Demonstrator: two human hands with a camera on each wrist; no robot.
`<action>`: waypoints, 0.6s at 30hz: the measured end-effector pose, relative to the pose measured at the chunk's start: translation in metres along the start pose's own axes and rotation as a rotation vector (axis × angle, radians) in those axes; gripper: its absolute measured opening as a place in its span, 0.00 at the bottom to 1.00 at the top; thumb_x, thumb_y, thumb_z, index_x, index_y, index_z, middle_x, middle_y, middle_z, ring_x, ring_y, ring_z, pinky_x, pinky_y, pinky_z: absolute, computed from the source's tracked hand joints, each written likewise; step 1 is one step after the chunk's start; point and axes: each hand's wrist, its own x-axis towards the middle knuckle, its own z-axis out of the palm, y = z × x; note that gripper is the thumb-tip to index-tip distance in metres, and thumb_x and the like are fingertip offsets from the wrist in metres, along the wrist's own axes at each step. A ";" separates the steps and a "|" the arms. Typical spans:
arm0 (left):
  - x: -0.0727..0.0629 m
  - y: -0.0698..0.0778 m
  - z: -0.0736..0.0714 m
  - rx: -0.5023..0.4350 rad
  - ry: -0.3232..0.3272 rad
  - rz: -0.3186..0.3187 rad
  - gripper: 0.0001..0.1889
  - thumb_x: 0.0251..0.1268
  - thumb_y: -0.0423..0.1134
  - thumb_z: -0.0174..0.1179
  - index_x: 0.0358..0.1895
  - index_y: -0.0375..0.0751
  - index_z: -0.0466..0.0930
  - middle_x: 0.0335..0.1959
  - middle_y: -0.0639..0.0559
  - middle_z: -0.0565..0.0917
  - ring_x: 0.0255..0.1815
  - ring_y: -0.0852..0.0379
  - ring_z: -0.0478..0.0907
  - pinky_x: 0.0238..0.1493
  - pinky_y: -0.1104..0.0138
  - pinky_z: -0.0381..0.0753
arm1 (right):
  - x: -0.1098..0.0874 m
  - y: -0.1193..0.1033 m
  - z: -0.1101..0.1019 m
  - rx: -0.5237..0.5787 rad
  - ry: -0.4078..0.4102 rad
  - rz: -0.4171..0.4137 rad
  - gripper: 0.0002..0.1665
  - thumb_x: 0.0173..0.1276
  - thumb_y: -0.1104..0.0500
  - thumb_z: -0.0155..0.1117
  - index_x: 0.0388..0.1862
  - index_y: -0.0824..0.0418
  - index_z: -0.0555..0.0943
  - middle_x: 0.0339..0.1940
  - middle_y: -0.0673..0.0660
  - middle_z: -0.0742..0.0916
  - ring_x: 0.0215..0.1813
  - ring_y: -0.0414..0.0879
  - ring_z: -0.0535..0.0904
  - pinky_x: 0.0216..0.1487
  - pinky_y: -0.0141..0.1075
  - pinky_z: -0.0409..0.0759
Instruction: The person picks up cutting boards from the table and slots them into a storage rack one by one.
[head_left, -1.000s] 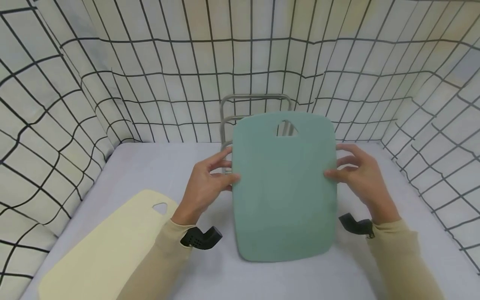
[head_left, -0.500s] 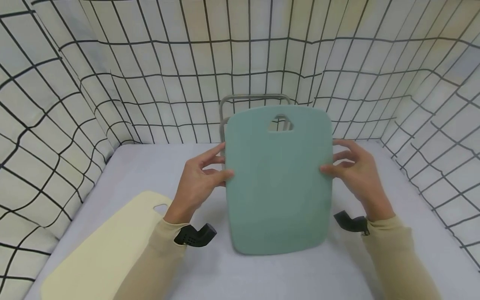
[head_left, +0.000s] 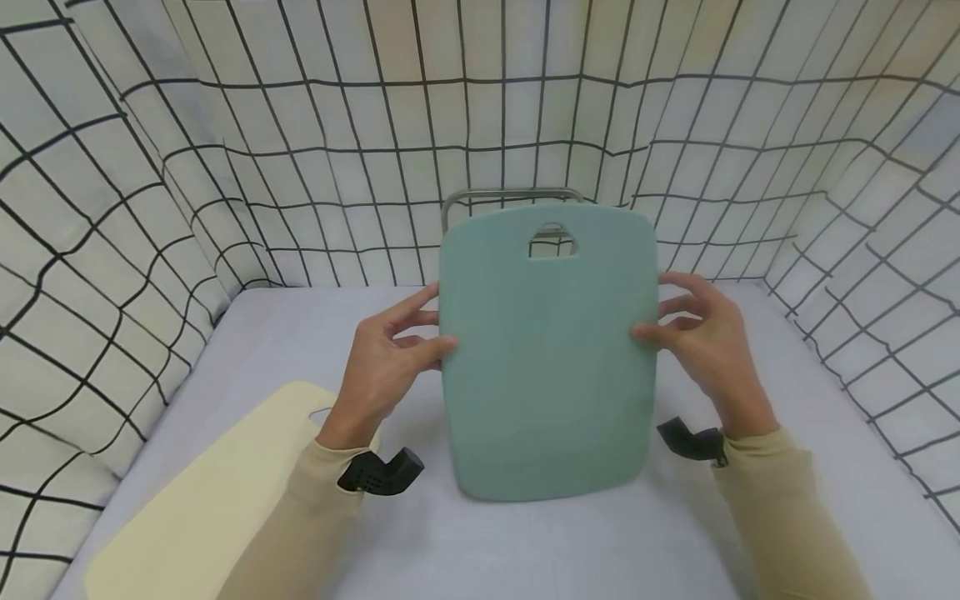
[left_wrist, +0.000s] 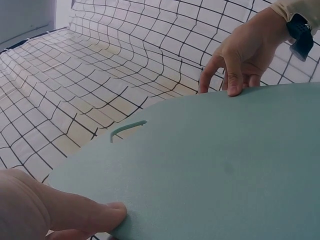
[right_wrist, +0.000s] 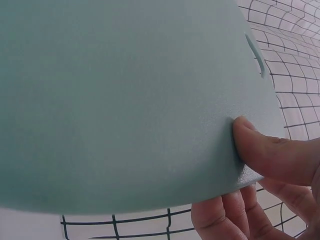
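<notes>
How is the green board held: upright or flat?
The green board is upright, exact tilt unclear: gridded wall shows through its handle hole, at the top.

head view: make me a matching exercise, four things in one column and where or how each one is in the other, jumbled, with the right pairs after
Things
1. green cutting board
2. cream cutting board
3. metal rack
4. right hand

Places and states
A. lying on the table, partly covered by the left sleeve
B. pinching one side edge
C. held by its two side edges
D. mostly hidden, standing in the background

Right pairs: 1-C, 2-A, 3-D, 4-B
</notes>
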 end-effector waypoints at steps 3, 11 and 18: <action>-0.001 0.000 -0.003 -0.005 0.003 0.000 0.37 0.63 0.31 0.70 0.73 0.64 0.73 0.59 0.43 0.84 0.40 0.58 0.91 0.46 0.61 0.91 | 0.001 -0.002 0.003 -0.008 -0.002 -0.015 0.45 0.63 0.53 0.78 0.77 0.44 0.69 0.56 0.61 0.84 0.42 0.49 0.86 0.49 0.40 0.81; -0.001 0.004 -0.005 0.001 0.006 0.020 0.37 0.62 0.31 0.70 0.73 0.64 0.73 0.59 0.44 0.84 0.40 0.58 0.91 0.45 0.61 0.91 | -0.001 -0.007 0.004 0.004 0.030 -0.011 0.43 0.64 0.55 0.77 0.76 0.43 0.70 0.57 0.59 0.84 0.43 0.50 0.86 0.51 0.42 0.82; -0.002 0.007 -0.012 -0.007 0.032 0.026 0.36 0.61 0.31 0.71 0.73 0.61 0.75 0.59 0.44 0.85 0.39 0.60 0.91 0.45 0.62 0.91 | -0.001 -0.013 0.010 0.027 0.049 -0.050 0.42 0.63 0.55 0.78 0.74 0.44 0.72 0.55 0.59 0.84 0.40 0.47 0.85 0.50 0.40 0.83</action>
